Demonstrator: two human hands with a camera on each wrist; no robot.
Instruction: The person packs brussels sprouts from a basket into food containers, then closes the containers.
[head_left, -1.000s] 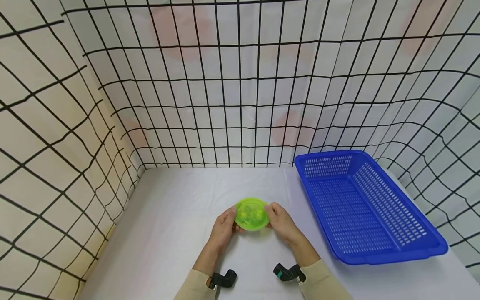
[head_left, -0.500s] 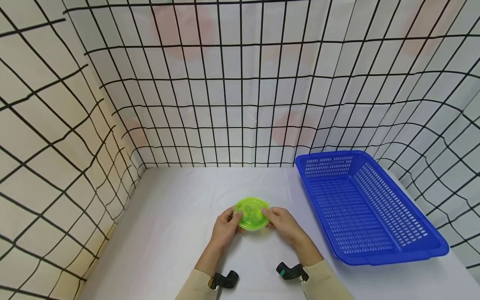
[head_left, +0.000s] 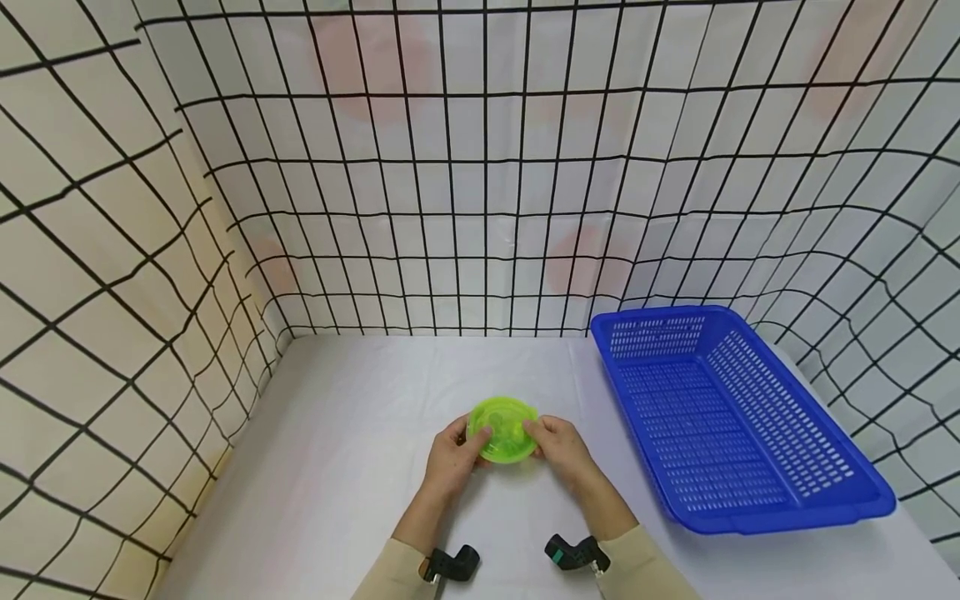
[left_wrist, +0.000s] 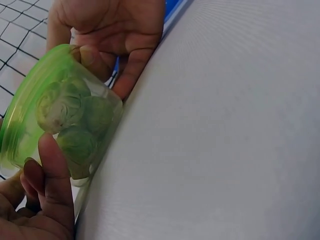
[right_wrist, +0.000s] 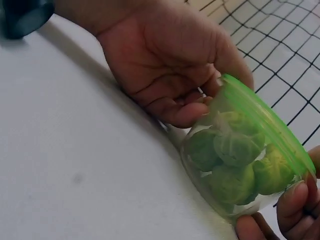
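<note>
A clear round tub [right_wrist: 207, 175] with a bright green lid [head_left: 501, 429] is held between both hands in front of the person. Several green Brussels sprouts [right_wrist: 232, 185] show through its wall in the wrist views. My left hand [head_left: 448, 457] grips the tub's left side, the thumb lying over the lid. On the other side my right hand [head_left: 566, 450] pinches the rim, its thumb on the lid's edge. In the left wrist view the tub [left_wrist: 102, 120] appears tilted, with the lid seemingly on. Fingers beneath the tub are partly hidden in the head view.
A blue perforated basket [head_left: 720, 433] stands on the right of the white-covered table [head_left: 337, 467]. Black wire grid panels [head_left: 480, 183] rise at the back and both sides. Each wrist wears a small black camera [head_left: 453, 564].
My left thumb has slid from the lid's left edge inward over its top. The right thumb has shifted slightly onto the lid's edge. The tub stays in nearly the same place.
</note>
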